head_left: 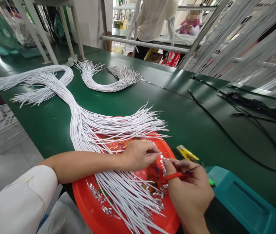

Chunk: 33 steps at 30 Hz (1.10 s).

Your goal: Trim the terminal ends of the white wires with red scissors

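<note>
A red plastic tray sits at the near edge of the green table. A long bundle of thin white wires runs from the far left across the tray. Small shiny metal pieces lie scattered in the tray. My left hand rests over the tray, fingers pinched on the end of one white wire. My right hand is closed on a red-handled tool, its tip close to the pinched wire end.
A yellow clip tool lies just right of the tray. A teal box stands at the near right. Black cables loop across the right side. More white wire bundles lie farther back. Other people work behind the table.
</note>
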### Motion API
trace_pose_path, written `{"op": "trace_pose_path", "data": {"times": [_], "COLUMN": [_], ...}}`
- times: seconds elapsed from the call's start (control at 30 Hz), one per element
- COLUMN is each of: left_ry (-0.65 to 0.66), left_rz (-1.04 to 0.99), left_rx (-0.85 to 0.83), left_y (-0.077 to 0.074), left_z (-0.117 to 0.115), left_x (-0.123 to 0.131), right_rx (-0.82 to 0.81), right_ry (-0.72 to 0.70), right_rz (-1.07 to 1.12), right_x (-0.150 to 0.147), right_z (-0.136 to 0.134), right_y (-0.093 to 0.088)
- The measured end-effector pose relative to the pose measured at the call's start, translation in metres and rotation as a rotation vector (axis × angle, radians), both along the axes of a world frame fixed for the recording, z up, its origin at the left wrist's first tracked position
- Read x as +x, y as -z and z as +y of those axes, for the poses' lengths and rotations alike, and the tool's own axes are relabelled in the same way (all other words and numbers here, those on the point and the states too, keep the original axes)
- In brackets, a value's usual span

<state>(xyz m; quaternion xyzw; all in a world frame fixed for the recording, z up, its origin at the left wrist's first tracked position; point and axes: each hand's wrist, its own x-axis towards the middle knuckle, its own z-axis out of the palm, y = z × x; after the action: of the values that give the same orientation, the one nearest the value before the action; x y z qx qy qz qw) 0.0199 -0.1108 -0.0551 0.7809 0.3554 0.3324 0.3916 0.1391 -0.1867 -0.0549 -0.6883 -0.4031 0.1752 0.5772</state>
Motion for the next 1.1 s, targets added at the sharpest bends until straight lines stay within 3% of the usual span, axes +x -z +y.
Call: {"op": "trace_pose_path", "data": {"times": [0.13,0.23,0.33,0.47,0.57,0.67,0.9,1.0,1.1], "left_ry": [-0.017,-0.049,-0.068,-0.044,0.013,0.075,0.216,0.089,-0.044], "left_rz": [-0.018,-0.097,-0.158,-0.191,-0.167,-0.079,0.288,0.276,0.422], "left_rx": [-0.135,-0.367,-0.533,-0.563,-0.561,-0.467,0.018,0.203,0.377], "left_y": [0.003,0.005,0.005,0.005,0.006,0.003,-0.015,-0.015,-0.008], "left_z": [0.002,0.003,0.004,0.003,0.001,0.0,0.015,0.027,0.038], "left_x": [0.002,0.006,0.008,0.009,0.008,0.005,-0.009,-0.011,-0.01], "right_rx": [0.031,-0.118,-0.239,-0.105,-0.051,-0.024,0.126,0.153,0.182], "right_ry": [0.005,0.073,0.051,-0.047,-0.042,-0.007,0.194,0.202,0.181], "right_rz": [-0.035,-0.093,-0.093,0.107,0.188,0.205,0.261,0.278,0.281], "right_x": [0.003,0.012,0.018,0.012,0.008,0.009,0.013,0.014,0.017], "right_z": [0.001,0.004,0.007,0.009,0.009,0.009,0.012,0.014,0.015], "right_y": [-0.001,0.001,0.003,0.003,0.003,0.006,0.006,0.007,0.011]}}
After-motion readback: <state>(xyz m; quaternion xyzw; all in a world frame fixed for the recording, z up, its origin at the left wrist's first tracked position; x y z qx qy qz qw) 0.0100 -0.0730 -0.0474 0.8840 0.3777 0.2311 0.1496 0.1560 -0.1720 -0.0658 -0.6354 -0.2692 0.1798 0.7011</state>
